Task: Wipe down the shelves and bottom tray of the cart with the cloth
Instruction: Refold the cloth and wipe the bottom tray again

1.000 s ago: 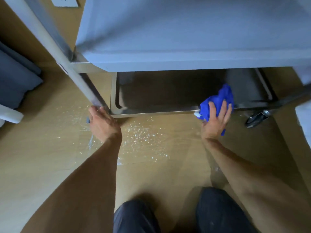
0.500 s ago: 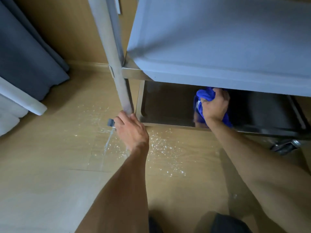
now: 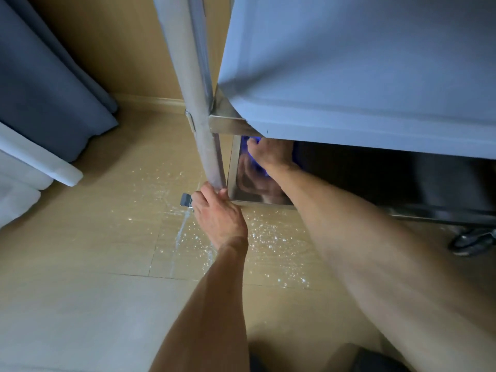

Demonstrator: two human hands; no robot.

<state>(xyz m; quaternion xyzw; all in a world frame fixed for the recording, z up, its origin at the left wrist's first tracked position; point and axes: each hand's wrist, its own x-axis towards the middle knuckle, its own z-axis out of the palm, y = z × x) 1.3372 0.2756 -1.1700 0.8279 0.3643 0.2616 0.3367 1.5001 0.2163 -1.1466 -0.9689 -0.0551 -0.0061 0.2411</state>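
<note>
The right hand (image 3: 271, 154) reaches under the shelf (image 3: 362, 76) into the left end of the bottom tray (image 3: 268, 203), and the blue cloth (image 3: 248, 142) lies beneath and ahead of its fingers, toward the tray's left wall. Only slivers of blue show around the knuckles, so the hand evidently bears on the cloth, but whether its fingers are curled around it or pressing it flat cannot be told. The tray's long axis runs from this left corner away to the right, under the shelf; judging by that, the unwiped run, if any, lies rightward from the hand. The right hand is the nearer one to the tray floor. The left hand (image 3: 217, 213) sits outside the tray's left front corner, fingers wrapped around the foot of the cart post (image 3: 200, 124), likely steadying the cart.

The shelf's front edge hides most of the tray's floor and the right fingertips. The tray's shiny left wall mirrors the hand, which confuses the outline. A caster (image 3: 472, 241) shows to the right of the tray, partly cut off by the picture's edge.
</note>
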